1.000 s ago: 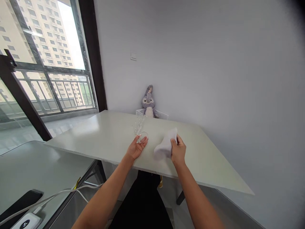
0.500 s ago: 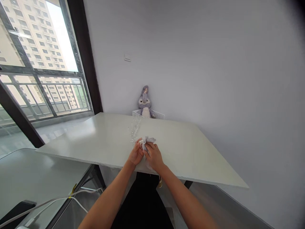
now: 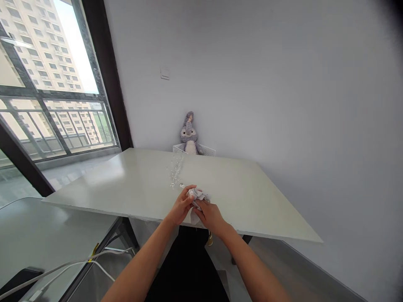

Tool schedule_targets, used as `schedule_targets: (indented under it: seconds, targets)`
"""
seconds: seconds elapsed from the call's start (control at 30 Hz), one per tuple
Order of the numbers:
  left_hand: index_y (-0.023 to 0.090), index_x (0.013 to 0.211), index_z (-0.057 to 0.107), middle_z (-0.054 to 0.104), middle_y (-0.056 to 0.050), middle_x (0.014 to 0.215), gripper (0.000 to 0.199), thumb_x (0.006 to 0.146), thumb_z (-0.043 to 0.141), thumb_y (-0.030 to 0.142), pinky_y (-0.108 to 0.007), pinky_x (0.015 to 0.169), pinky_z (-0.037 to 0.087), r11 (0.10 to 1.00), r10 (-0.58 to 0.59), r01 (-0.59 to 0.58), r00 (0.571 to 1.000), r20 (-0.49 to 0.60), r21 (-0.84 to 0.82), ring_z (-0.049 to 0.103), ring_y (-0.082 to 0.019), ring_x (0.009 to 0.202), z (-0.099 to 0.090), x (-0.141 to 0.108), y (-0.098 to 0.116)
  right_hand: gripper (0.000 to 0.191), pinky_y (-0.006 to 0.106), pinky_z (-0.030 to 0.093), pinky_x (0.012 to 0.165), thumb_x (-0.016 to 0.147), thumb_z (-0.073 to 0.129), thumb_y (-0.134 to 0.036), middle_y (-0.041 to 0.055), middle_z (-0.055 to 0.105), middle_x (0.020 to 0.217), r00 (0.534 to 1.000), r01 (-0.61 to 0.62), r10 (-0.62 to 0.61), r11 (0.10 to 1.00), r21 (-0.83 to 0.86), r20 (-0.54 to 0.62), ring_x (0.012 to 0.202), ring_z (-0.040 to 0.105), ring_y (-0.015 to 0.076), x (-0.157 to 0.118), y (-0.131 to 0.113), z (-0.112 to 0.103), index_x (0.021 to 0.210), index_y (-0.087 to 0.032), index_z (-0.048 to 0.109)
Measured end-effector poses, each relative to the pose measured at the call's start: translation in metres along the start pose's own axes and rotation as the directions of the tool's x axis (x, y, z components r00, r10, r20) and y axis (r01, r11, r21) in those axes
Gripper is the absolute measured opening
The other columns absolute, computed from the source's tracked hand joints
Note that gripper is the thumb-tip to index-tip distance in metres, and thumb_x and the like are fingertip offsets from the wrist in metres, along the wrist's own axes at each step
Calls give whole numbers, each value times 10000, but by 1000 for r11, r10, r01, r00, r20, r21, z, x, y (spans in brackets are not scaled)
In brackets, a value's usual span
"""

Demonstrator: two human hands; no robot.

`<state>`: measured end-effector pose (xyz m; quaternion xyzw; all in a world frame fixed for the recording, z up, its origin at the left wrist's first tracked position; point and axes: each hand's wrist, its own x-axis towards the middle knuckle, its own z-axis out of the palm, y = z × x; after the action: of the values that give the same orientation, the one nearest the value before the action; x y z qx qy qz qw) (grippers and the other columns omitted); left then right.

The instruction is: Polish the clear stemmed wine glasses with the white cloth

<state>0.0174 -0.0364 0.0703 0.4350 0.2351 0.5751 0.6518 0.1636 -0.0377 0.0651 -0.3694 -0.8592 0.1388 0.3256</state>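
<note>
Close to the table's near edge, my left hand (image 3: 181, 206) curls its fingers and thumb round one side of a crumpled light grey cloth (image 3: 199, 194). My right hand (image 3: 211, 214) presses into the same cloth from the other side, its fingers bent. Whatever the cloth covers is hidden. Just beyond my left fingertips, a small shiny piece (image 3: 181, 185) sits on the table. A clear, glittering strand of beads or crystals (image 3: 176, 167) stretches away behind it. Something pale and thin (image 3: 195, 216) shows under my hands, too unclear to name.
The pale table (image 3: 252, 201) reaches to the wall. At its far edge, a grey plush toy (image 3: 189, 138) sits in a white mesh basket (image 3: 207, 150). A second table (image 3: 72, 222) on the left carries white cables (image 3: 67, 266) and a black object (image 3: 22, 279). A window is beyond.
The grey cloth has been bunched between both hands, and the shiny beaded piece that showed at my left fingers is no longer visible there. Both hands have shifted slightly right and nearer.
</note>
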Motion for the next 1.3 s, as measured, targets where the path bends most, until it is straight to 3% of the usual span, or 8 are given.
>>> schedule_targets:
  seconds: [0.1, 0.3, 0.5, 0.6, 0.77, 0.93, 1.03, 1.3]
  targets:
    - [203, 1137, 511, 587, -85, 1088, 441, 725, 615, 318, -284, 817, 417, 991, 27, -28, 1000, 6, 131, 538, -209, 989, 7, -5, 6, 283, 324, 449, 688, 819, 454, -337, 51, 632, 880, 992, -96, 117, 942, 323, -48, 784, 581, 201, -3, -5, -1, 1058, -229, 560]
    - [203, 1187, 513, 489, -97, 1246, 524, 686, 657, 262, -308, 889, 381, 952, 72, -99, 992, 102, 289, 467, -248, 1096, 19, -19, 25, 322, 267, 446, 501, 821, 443, -438, 4, 581, 668, 916, -200, 392, 275, 940, 80, 502, 513, 124, -13, -35, -3, 974, -182, 563]
    - [177, 1129, 556, 619, -36, 782, 417, 771, 526, 389, -240, 613, 445, 894, 44, -21, 998, -42, 448, 544, -140, 672, 21, -25, 27, 297, 322, 449, 700, 812, 464, -390, 66, 644, 889, 978, -115, 167, 932, 342, -126, 796, 584, 208, -26, -38, 1, 1020, -219, 590]
    - [192, 1180, 523, 612, -29, 774, 436, 784, 508, 374, -264, 669, 461, 848, 22, -23, 1000, 9, 530, 548, -154, 728, 21, -29, 34, 283, 309, 448, 647, 811, 465, -415, 55, 650, 785, 978, -133, 187, 905, 404, -97, 707, 592, 197, -27, -35, -4, 967, -228, 609]
    - [197, 1104, 586, 500, -91, 1223, 421, 693, 640, 274, -314, 859, 409, 917, 69, -130, 983, 169, 378, 478, -245, 1064, 24, -34, 39, 337, 254, 389, 425, 822, 414, -491, -22, 545, 520, 921, -239, 378, 348, 906, 98, 386, 456, 119, -26, -45, -15, 854, -200, 582]
    - [173, 1083, 585, 610, -38, 740, 402, 785, 490, 426, -245, 605, 456, 931, -2, 15, 999, -36, 366, 552, -136, 640, 17, -19, 24, 266, 288, 424, 600, 764, 530, -426, 59, 632, 717, 970, -162, 222, 895, 417, -101, 658, 567, 184, -23, -37, -6, 852, -191, 620]
    - [168, 1048, 608, 578, -24, 678, 413, 796, 449, 455, -229, 556, 447, 890, -40, 69, 997, -72, 451, 527, -119, 580, 9, -11, 25, 259, 307, 429, 637, 765, 523, -422, 69, 638, 735, 982, -146, 173, 951, 274, -79, 690, 578, 198, -14, -23, -3, 841, -200, 631]
    - [176, 1149, 546, 616, -77, 932, 498, 682, 648, 318, -294, 770, 435, 926, -16, -52, 984, 178, 373, 558, -187, 845, 13, -10, 32, 320, 224, 407, 433, 774, 513, -462, -19, 550, 541, 859, -228, 500, 184, 956, 109, 395, 455, 87, -14, -29, 1, 832, -155, 587]
